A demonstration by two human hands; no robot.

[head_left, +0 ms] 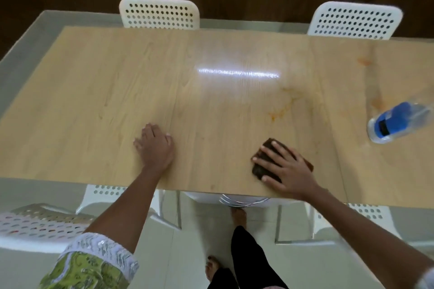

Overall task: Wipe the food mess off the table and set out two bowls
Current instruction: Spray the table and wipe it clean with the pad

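A light wooden table [117, 91] fills the view. My right hand [286, 169] presses flat, fingers spread, on a dark brown cloth [263, 166] near the table's front edge. My left hand [155, 145] rests on the bare wood to the left, fingers relaxed. Orange food smears [280, 110] streak the surface beyond the cloth. More orange marks [365, 61] lie at the far right. No bowls are in view.
A clear plastic bottle with a blue label [397, 122] lies on its side at the right edge. Two white perforated chairs [159, 13] [354, 20] stand behind the table. Another white chair [40, 225] is at my lower left. Bare feet show below on the tiled floor.
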